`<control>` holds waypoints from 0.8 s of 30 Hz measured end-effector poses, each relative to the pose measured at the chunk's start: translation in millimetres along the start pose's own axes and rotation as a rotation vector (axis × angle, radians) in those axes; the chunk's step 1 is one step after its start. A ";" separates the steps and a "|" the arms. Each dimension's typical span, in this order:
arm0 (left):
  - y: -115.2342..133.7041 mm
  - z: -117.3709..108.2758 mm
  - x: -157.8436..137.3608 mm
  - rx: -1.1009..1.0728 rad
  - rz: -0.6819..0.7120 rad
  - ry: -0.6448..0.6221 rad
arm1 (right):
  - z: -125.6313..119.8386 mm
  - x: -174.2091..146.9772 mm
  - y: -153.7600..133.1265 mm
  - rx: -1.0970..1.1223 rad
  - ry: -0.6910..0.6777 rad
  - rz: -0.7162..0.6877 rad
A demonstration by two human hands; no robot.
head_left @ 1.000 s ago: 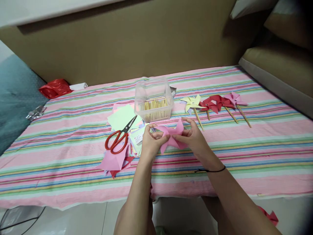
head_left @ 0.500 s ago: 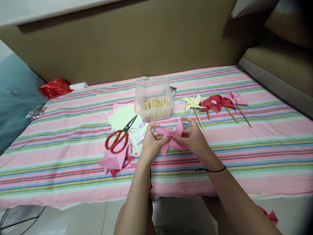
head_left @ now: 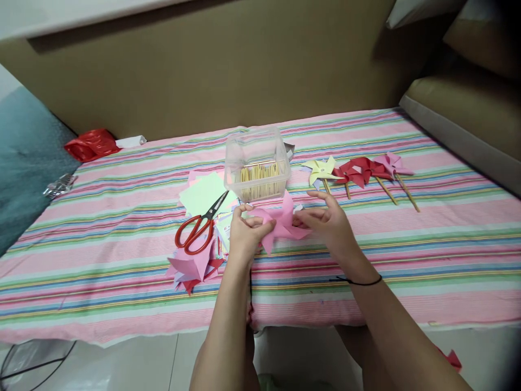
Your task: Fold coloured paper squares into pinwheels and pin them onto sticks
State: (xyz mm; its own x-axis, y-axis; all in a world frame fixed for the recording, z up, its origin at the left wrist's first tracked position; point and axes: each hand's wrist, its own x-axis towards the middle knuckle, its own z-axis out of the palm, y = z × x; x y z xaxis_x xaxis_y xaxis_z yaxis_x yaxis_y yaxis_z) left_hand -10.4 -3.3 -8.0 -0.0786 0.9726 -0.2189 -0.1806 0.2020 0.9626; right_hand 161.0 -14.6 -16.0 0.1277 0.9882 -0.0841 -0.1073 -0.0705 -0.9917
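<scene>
A pink paper pinwheel (head_left: 281, 221) is held up over the striped cloth, its vanes folded in towards the middle. My left hand (head_left: 248, 231) is closed on it, thumb and fingers pinching near its centre. To the right, my right hand (head_left: 325, 220) has thumb and forefinger drawn together beside the pinwheel's right vane. A small whitish bit (head_left: 298, 208) shows by those fingertips; whether they grip it or the paper is unclear. Red-handled scissors (head_left: 202, 222) lie left of my left hand, on paper sheets (head_left: 205, 193).
A clear plastic box (head_left: 257, 163) of thin sticks stands behind my hands. Finished pinwheels on sticks, a yellow one (head_left: 322, 170), red ones (head_left: 358, 171) and a pink one (head_left: 393, 164), lie to the right. Cut paper pieces (head_left: 193, 266) are piled at left; a red bag (head_left: 93, 145) sits farther back.
My right hand has come off the pinwheel's centre and moved slightly right. My left hand has shifted a little left, still pinching the pinwheel.
</scene>
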 end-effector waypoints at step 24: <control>10.4 -20.3 7.2 -0.216 0.033 0.180 | 0.7 20.6 42.6 -1.164 0.084 -0.631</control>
State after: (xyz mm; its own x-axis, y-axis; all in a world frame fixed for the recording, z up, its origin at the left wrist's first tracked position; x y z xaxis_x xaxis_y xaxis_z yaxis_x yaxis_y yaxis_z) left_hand -32.8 3.4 -2.9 -0.2570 0.9383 -0.2314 -0.3781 0.1227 0.9176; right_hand 158.3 2.8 -59.9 -0.0920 0.8858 0.4549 0.8894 0.2786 -0.3625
